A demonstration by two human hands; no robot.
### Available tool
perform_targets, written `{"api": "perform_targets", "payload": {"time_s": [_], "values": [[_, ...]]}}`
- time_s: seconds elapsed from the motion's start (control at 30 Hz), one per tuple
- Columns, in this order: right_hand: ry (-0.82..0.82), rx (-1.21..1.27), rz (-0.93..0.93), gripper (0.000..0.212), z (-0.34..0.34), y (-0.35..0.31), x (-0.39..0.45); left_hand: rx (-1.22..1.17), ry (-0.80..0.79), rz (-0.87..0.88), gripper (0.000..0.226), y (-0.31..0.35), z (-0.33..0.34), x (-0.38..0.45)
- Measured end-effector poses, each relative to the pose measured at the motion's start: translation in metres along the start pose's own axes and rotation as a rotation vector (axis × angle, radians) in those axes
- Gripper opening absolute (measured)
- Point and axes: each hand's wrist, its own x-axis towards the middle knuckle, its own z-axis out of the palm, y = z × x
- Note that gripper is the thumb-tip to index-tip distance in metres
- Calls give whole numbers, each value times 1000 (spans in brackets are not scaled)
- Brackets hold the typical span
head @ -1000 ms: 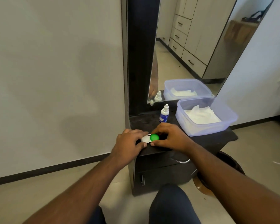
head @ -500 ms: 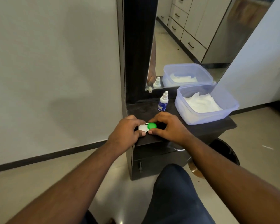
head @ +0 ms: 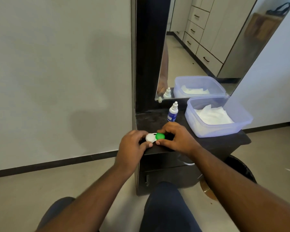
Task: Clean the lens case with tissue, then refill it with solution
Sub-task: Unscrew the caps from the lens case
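A lens case point(head: 155, 137) with one white cap and one green cap lies near the front left of a dark cabinet top point(head: 151, 121). My left hand point(head: 131, 148) grips the white-capped side with thumb and fingers. My right hand point(head: 176, 137) pinches the green cap between thumb and fingers. A small solution bottle point(head: 172, 112) with a white nozzle and blue label stands upright behind my right hand. White tissues point(head: 212, 115) lie in a translucent blue tub point(head: 241, 123) at the right of the top.
A mirror point(head: 208, 47) in a dark frame rises behind the cabinet, reflecting the bottle and tub. A grey wall stands to the left. A round dark bin point(head: 243, 169) sits on the floor at the right. My knees point(head: 164, 198) are below the cabinet's front edge.
Both hands stay on the lens case; the white cap shows more between my left fingers. The camera view has shifted slightly.
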Motion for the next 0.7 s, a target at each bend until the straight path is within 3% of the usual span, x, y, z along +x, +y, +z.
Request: {"api": "perform_targets", "payload": {"time_s": [0.17,0.3,0.4,0.53,0.7], "values": [[-26,-22,-3,32,-2,3,4,19,12,46,49,0,3,-6],[-26,-23,-7,35,-2,5,5,18,98,-41,37,3,7,-15],[-18,-18,-16,34,-1,7,4,20,163,-36,42,3,12,-22],[3,-10,-46,31,-1,7,4,45,103,6,55,1,10,-16],[18,16,-34,31,-1,5,3,42,123,0,42,4,8,-20]]}}
